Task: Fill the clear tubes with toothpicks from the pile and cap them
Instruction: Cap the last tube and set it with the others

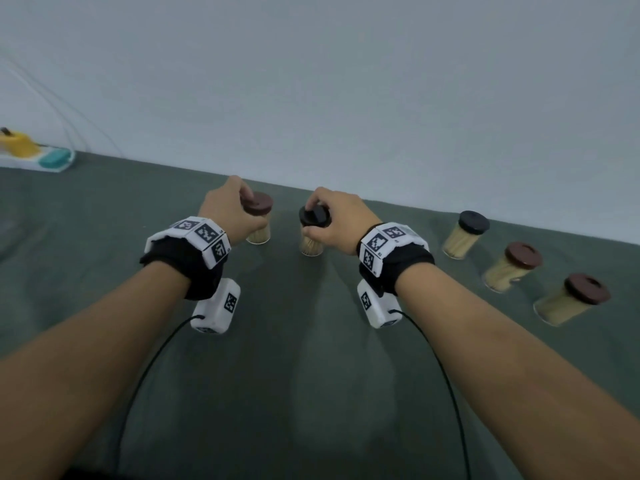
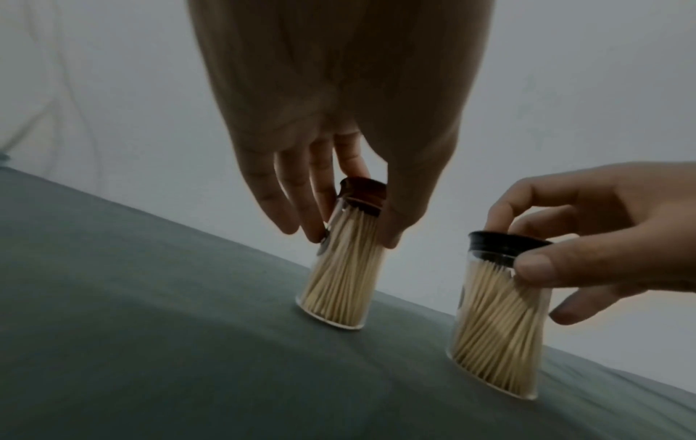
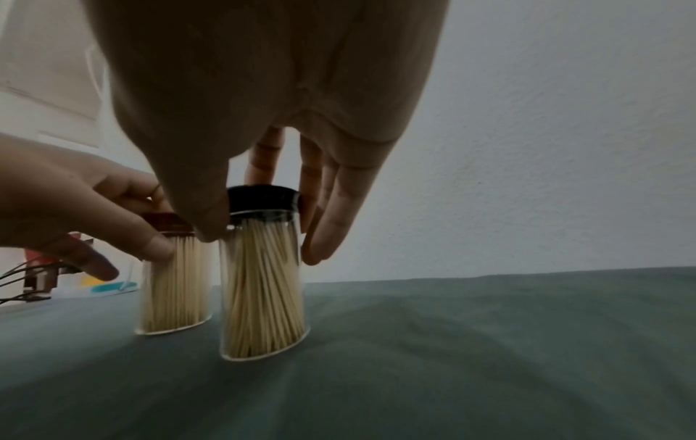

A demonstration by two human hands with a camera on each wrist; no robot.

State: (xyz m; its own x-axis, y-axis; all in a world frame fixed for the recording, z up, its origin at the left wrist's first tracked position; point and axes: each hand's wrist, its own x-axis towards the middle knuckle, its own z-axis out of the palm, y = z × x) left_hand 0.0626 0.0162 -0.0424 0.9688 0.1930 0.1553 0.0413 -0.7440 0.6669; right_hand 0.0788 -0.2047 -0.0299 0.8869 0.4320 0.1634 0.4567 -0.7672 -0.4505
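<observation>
Tubes stand upright on the green cloth, the brown-capped tube (image 1: 258,223) pinched by the left hand (image 1: 230,211), the black-capped tube (image 1: 311,233) by the right hand (image 1: 334,220). Caps should be pressed down squarely while each tube is steadied.

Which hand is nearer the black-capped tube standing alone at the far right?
Right. The right hand grips another black-capped tube, left of the lone black-capped tube; the left hand grips a brown-capped tube farther left.

Plain pale wall (image 1: 346,81) behind grey-green cloth-covered surface (image 1: 294,375); dim, even light.
</observation>
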